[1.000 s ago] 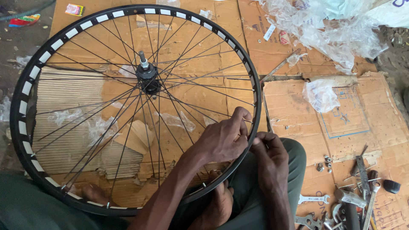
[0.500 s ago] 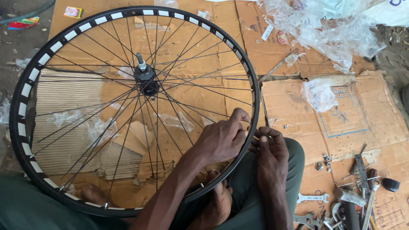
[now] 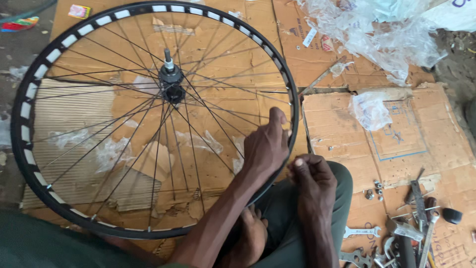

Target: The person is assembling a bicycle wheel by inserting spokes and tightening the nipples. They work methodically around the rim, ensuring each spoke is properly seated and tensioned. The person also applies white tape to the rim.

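A black bicycle wheel rim [image 3: 29,94] with white patches lies flat over cardboard, its thin spokes running to the metal hub [image 3: 171,80]. My left hand [image 3: 265,146] reaches through the spokes on the inside of the rim's right edge, fingers pinched on a spoke end near the rim. My right hand [image 3: 310,173] is just outside the rim at the same spot, fingers curled tight against it; what they pinch is hidden. My knee in green trousers [image 3: 287,203] and my bare foot [image 3: 250,238] lie under the rim.
Flattened cardboard [image 3: 406,144] covers the ground. Crumpled clear plastic [image 3: 377,30] lies at the top right, a smaller wad [image 3: 369,109] beside the rim. Wrenches and other tools [image 3: 396,238] are piled at the bottom right, with small nuts [image 3: 374,188] nearby.
Both hands stay at the rim's right edge. My left hand's fingers have shifted slightly along the spoke and my right hand has closed in tighter against the rim.
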